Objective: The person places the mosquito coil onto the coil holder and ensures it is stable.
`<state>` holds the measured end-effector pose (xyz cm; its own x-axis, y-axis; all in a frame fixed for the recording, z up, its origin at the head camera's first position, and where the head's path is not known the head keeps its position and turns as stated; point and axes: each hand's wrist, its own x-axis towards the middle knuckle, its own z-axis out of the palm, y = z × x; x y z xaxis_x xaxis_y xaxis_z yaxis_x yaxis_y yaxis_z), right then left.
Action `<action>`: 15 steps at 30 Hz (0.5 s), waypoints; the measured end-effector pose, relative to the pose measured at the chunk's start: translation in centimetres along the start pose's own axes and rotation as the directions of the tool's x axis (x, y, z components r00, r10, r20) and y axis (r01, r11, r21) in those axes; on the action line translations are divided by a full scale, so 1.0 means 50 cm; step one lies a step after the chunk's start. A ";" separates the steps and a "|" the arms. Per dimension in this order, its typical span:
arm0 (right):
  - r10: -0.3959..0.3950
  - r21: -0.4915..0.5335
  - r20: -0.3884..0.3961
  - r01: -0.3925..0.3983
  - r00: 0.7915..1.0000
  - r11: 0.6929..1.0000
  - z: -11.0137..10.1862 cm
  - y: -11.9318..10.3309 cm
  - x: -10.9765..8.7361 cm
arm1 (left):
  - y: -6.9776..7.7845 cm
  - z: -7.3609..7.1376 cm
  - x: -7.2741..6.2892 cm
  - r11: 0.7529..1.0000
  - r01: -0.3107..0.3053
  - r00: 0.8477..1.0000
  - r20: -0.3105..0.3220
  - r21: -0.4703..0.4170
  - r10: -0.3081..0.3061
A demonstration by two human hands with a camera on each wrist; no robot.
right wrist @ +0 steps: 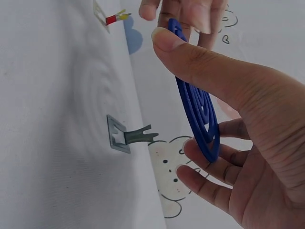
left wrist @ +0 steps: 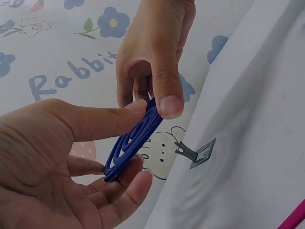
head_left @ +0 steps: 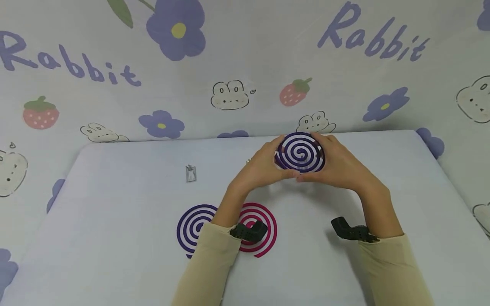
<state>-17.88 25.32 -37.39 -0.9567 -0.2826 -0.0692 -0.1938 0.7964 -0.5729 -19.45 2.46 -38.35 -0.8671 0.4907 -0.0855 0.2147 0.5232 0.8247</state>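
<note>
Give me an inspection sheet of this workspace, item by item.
Surface: white tabletop, shadowed beneath the hands.
Job's things: blue spiral, held above the table; grey stand with a raised, forked prong, near the held spiral in both wrist views.
Clutter: second blue spiral and pink spiral, lying flat, each partly hidden by the left sleeve; silver piece beyond them; red-and-yellow piece near the table's edge.
Left hand: grips the held spiral's edge.
Right hand: grips its opposite edge.
Cables: nothing seen.
Surroundings: backdrop printed with flowers, strawberries, rabbits and "Rabbit".
</note>
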 end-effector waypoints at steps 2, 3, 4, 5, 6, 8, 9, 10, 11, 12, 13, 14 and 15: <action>0.009 -0.011 0.006 -0.009 1.000 1.000 -0.003 0.002 0.001 | 0.002 0.003 0.005 1.000 0.012 1.000 -0.009 -0.028 -0.012; 0.010 -0.016 0.008 -0.010 1.000 1.000 -0.004 0.003 0.002 | 0.003 0.004 0.006 0.999 0.021 1.000 -0.014 -0.035 -0.021; 0.011 -0.018 0.009 -0.011 1.000 1.000 -0.004 0.003 0.002 | 0.004 0.004 0.007 0.999 0.028 0.999 -0.021 -0.044 -0.029; 0.010 -0.017 0.010 -0.010 1.000 1.000 -0.004 0.004 0.003 | 0.005 0.004 0.008 0.998 0.033 0.999 -0.026 -0.054 -0.034; 0.012 -0.015 0.009 -0.012 1.000 1.000 -0.004 0.004 0.003 | 0.005 0.004 0.008 0.997 0.035 0.999 -0.032 -0.061 -0.037; 0.014 -0.016 0.005 -0.013 1.000 1.000 -0.004 0.006 0.004 | 0.006 0.003 0.008 0.996 0.039 0.998 -0.039 -0.076 -0.042; 0.015 -0.018 0.003 -0.015 1.000 1.000 -0.004 0.007 0.004 | 0.006 0.003 0.008 0.996 0.041 0.998 -0.041 -0.079 -0.044; 0.016 -0.018 0.002 -0.016 1.000 1.000 -0.004 0.008 0.004 | 0.007 0.004 0.008 0.996 0.039 0.998 -0.041 -0.084 -0.042; 0.019 -0.021 0.000 -0.019 1.000 1.000 -0.004 0.009 0.003 | 0.007 0.005 0.009 0.995 0.039 0.998 -0.040 -0.088 -0.042; 0.022 -0.020 -0.004 -0.022 1.000 1.000 -0.004 0.010 0.003 | 0.007 0.006 0.010 0.995 0.041 0.998 -0.041 -0.091 -0.045; 0.022 -0.021 -0.005 -0.022 1.000 1.000 -0.003 0.012 0.003 | 0.007 0.008 0.011 0.994 0.042 0.998 -0.042 -0.097 -0.046; 0.022 -0.020 -0.007 -0.022 1.000 1.000 -0.002 0.013 0.002 | 0.007 0.009 0.012 0.993 0.046 0.998 -0.041 -0.108 -0.051; 0.023 -0.013 -0.008 -0.023 1.000 1.000 0.000 0.015 0.002 | 0.007 0.011 0.012 0.991 0.051 0.998 -0.042 -0.123 -0.057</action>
<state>-18.10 25.89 -37.80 -0.9625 -0.2602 -0.0762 -0.1746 0.8098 -0.5601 -19.67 3.34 -38.42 -0.8959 0.4308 -0.1088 0.1131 0.4580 0.8817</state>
